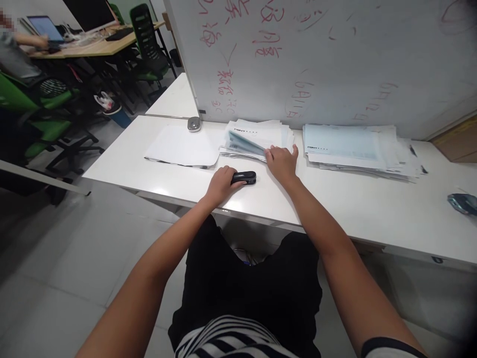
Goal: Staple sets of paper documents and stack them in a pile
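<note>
Near the front edge of the white desk, my left hand [222, 185] is closed round a black stapler [245, 177]. My right hand [282, 163] pinches the right edge of a bluish sheet [248, 143], whose side is lifted off the middle paper stack [257, 128]. How many sheets are in the pinch I cannot make out. Left of that stack lies a pile of white paper [182, 146], blank on top. To the right sits another stack [343, 144] with a light blue printed sheet uppermost and uneven edges.
A whiteboard [328, 64] with red writing stands along the back of the desk [122, 149]. A grey rounded device [194, 124] is at the back left. A dark teal object [462, 203] and a cardboard box [456, 134] are at the right. Behind left, a person sits at another desk.
</note>
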`<state>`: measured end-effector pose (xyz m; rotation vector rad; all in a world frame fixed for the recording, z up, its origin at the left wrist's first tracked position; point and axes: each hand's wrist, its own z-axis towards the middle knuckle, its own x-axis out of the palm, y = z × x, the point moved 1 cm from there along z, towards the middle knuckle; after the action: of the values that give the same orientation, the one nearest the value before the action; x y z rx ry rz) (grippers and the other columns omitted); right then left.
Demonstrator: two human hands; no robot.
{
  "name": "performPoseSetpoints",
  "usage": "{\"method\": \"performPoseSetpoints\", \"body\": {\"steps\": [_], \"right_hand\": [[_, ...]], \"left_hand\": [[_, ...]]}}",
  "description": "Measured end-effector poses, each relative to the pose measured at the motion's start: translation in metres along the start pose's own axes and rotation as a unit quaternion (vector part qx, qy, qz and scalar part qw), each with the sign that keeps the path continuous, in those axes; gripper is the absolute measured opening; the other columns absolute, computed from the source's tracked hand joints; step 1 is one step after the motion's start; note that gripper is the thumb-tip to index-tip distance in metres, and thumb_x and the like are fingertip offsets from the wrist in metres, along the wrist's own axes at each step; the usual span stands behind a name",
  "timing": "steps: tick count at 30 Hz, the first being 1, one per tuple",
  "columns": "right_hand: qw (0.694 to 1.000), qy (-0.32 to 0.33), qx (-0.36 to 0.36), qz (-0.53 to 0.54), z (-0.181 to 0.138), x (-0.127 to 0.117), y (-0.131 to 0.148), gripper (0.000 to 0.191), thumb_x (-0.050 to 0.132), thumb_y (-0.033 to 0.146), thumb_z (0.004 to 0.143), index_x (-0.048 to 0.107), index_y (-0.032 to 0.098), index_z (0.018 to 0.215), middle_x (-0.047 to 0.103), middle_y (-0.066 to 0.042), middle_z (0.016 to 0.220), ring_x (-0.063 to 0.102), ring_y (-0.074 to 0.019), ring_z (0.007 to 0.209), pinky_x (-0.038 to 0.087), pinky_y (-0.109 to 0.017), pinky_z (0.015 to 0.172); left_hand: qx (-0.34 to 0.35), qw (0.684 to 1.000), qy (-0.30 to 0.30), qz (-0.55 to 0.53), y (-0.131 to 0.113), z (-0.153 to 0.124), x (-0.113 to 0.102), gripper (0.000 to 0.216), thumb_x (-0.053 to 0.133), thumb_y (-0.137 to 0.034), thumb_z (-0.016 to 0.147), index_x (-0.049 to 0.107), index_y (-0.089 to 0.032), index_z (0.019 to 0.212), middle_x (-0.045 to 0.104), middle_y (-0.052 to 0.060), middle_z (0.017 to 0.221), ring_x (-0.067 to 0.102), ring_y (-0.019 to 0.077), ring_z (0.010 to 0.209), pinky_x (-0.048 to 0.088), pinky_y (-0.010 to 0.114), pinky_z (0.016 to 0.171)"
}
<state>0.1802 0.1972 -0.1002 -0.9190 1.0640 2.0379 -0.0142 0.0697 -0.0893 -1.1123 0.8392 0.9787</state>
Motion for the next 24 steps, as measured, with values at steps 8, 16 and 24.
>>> {"method": "performPoseSetpoints", "body": {"steps": [8, 16, 24], "right_hand": [[0.999, -0.012, -0.016, -0.036, 0.000, 0.000, -0.006, 0.036, 0.035, 0.024, 0.091, 0.064, 0.023, 0.112, 0.069, -0.006, 0.111, 0.059, -0.0256, 0.105, 0.001, -0.060, 0.114], [0.998, 0.052, 0.027, -0.028, 0.016, 0.002, -0.015, 0.043, 0.045, 0.048, 0.089, 0.058, 0.026, 0.124, 0.050, -0.012, 0.139, 0.040, -0.0329, 0.129, 0.009, -0.066, 0.111], [0.991, 0.127, 0.048, 0.019, 0.023, 0.022, -0.046, 0.074, 0.039, 0.073, 0.083, 0.033, 0.032, 0.144, 0.017, -0.006, 0.160, 0.009, -0.0368, 0.146, -0.001, -0.072, 0.108]], "left_hand": [[0.011, 1.000, -0.012, 0.006, -0.001, 0.000, 0.000, 0.032, 0.061, -0.049, 0.085, 0.053, -0.019, 0.094, 0.058, 0.006, 0.088, 0.053, 0.0216, 0.085, 0.041, 0.033, 0.069], [0.018, 1.000, -0.018, 0.003, -0.002, 0.000, 0.000, 0.033, 0.061, -0.049, 0.084, 0.053, -0.018, 0.093, 0.059, 0.006, 0.088, 0.053, 0.0213, 0.084, 0.040, 0.032, 0.068], [-0.008, 1.000, -0.008, 0.006, -0.003, 0.001, 0.000, 0.033, 0.061, -0.048, 0.084, 0.052, -0.019, 0.097, 0.058, 0.007, 0.092, 0.052, 0.0211, 0.086, 0.040, 0.032, 0.070]]}}
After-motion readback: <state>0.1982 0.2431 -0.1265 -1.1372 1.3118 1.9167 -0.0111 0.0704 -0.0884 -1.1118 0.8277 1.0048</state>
